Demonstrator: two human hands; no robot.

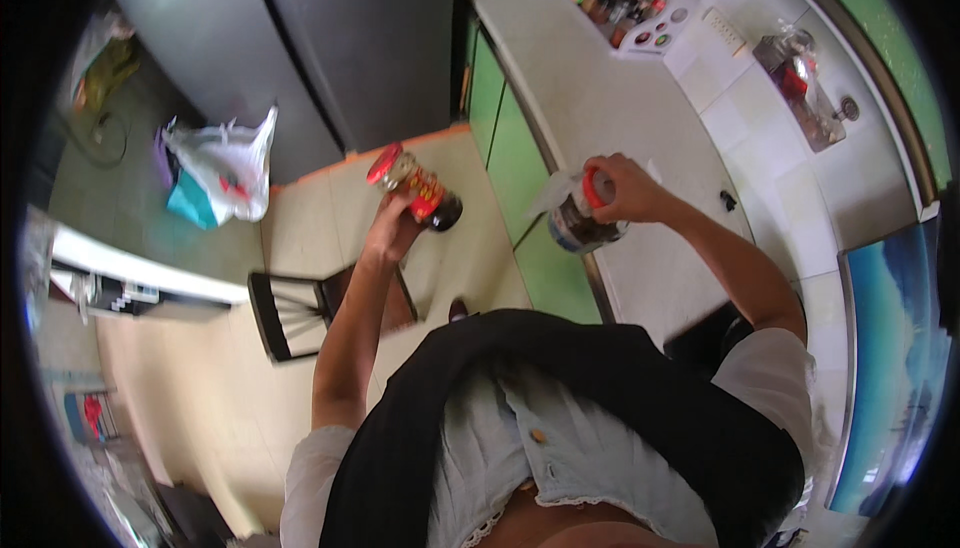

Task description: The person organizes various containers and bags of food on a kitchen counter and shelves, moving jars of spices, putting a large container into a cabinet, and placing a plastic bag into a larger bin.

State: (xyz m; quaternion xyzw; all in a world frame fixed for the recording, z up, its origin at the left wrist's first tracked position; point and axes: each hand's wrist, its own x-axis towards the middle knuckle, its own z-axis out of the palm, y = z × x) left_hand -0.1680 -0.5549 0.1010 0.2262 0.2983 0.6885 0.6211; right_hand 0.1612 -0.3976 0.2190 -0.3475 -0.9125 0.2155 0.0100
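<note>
A glass jar with a red lid and a red label point(426, 195), dark at its lower end, is tilted in my left hand point(397, 222), above the floor. My right hand point(630, 192) grips the red lid of a larger clear jar point(576, 227) with brown contents, near the front edge of the pale countertop point(637, 113). Some thin whitish plastic point(551, 192) hangs beside that jar. Blur hides the details of both labels.
A white rack point(649, 27) of bottles and jars stands at the counter's far end. Green cabinet doors point(517, 165) lie below, beside a grey refrigerator point(360, 38). A dark wooden chair point(289, 315) stands left. Plastic bags point(232, 169) hang near the refrigerator.
</note>
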